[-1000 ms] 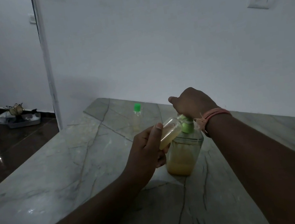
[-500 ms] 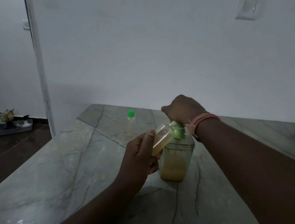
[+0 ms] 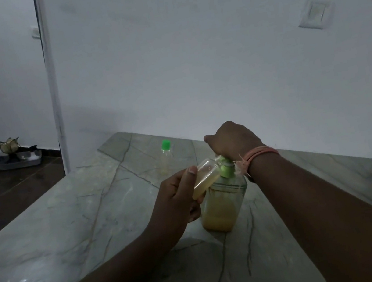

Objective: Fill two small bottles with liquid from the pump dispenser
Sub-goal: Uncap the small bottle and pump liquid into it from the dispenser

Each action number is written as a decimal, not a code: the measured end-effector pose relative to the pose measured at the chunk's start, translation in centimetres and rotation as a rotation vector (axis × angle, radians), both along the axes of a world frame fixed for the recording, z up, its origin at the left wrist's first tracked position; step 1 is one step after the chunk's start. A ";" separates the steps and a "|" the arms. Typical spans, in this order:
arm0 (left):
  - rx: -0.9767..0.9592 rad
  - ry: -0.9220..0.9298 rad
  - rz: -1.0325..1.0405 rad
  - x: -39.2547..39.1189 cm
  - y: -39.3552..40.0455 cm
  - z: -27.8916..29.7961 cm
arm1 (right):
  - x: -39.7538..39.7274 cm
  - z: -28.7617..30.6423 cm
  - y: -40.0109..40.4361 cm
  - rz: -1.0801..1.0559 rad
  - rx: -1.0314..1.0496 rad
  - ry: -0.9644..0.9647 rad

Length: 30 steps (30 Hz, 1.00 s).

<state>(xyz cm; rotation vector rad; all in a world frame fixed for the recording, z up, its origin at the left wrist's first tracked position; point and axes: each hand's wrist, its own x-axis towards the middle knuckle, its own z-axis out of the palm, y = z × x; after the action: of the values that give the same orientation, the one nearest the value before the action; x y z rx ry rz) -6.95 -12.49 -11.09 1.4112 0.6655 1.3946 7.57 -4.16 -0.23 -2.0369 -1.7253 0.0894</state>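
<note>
A clear pump dispenser (image 3: 222,204) with a green pump and yellow liquid in its lower half stands on the marble table (image 3: 63,210). My left hand (image 3: 177,197) grips a small uncapped bottle (image 3: 204,177), tilted, partly filled with yellow liquid, its mouth at the pump's nozzle. My right hand (image 3: 233,140), a pink band at its wrist, lies curled over the pump head and hides it. A second small bottle (image 3: 166,157) with a green cap stands upright farther back on the table.
A white wall rises right behind the table, with a switch plate (image 3: 315,14) on it. At the left, dark floor lies beyond the table's edge, with a tray of small items (image 3: 19,159) by the skirting.
Both hands keep their hold at the dispenser. The liquid level in the small bottle looks about the same. Only the camera view has shifted slightly.
</note>
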 end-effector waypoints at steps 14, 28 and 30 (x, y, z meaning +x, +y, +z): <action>0.002 -0.030 -0.017 0.0 0.5 -0.4 | -0.1 0.1 -0.3 -0.016 0.039 -0.018; 0.004 -0.020 -0.016 0.0 0.3 -0.2 | -0.1 0.2 -0.1 0.010 -0.010 -0.018; 0.000 -0.026 -0.023 0.0 0.1 0.0 | -0.3 0.7 -0.1 0.023 -0.044 -0.027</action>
<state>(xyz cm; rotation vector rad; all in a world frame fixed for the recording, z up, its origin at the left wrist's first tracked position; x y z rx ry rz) -6.99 -12.36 -11.13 1.3945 0.6311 1.3923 7.25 -4.23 0.51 -2.0588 -1.7779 0.1081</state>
